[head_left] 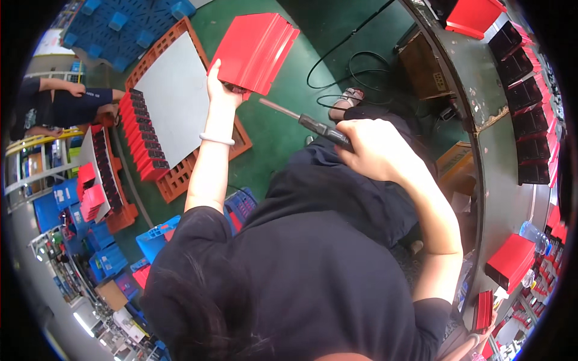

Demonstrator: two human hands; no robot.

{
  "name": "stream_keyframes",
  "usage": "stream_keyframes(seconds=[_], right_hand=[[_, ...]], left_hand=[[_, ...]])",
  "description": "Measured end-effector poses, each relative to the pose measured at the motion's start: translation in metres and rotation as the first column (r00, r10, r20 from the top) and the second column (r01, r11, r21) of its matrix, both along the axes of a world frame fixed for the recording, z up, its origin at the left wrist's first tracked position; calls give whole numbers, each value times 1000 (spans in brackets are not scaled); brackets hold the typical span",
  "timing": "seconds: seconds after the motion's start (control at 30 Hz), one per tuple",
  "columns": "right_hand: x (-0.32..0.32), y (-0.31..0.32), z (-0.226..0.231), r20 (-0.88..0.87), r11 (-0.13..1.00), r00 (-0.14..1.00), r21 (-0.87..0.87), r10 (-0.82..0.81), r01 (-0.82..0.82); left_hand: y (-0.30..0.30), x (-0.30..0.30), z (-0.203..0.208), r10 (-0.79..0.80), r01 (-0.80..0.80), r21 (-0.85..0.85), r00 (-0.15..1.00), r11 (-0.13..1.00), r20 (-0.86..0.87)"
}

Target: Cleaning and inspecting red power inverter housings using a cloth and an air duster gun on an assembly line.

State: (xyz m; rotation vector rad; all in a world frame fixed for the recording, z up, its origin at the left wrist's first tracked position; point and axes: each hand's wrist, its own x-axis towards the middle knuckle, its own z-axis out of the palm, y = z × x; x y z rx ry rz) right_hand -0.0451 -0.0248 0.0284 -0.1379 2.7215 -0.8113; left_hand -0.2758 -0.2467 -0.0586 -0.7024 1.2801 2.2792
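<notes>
My left hand (224,90) is stretched forward and grips a red box-shaped housing (253,51) by its near end, with the thumb along its side. The housing is held up in the air over the green floor. My right hand (376,147) is wrapped round the dark handle of a screwdriver (310,124). Its metal shaft points left, and the tip is just below the housing, apart from it. Part of the housing's dark underside shows beside my left fingers; the rest is hidden.
An orange pallet (238,141) with a grey sheet (180,90) bears a row of red housings (141,135). On the right is a workbench (503,150) with more red housings (533,129). A black cable (361,72) loops over the floor. Another person (60,105) is at the far left.
</notes>
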Motion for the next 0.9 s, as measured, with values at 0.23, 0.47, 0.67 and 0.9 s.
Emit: stream_keyframes(seconds=[0.23,0.47,0.67,0.9], right_hand=[[-3,-5,-4,33,999,999,-39,-33,34],[2,16,-5,-67,906,906,-92,-419,412],[16,17,-12,104,972,978,-132,-180,193],[19,25,-5,173,919,945,-237,-279,315]], left_hand=[[-9,3,-4,-12,14,-77,1000,997,21],[-21,15,-6,-111,133,110,976,985,-187],[-28,10,-14,-111,156,154,957,976,-270],[-20,11,-5,-352,325,-139,820,935,-451]])
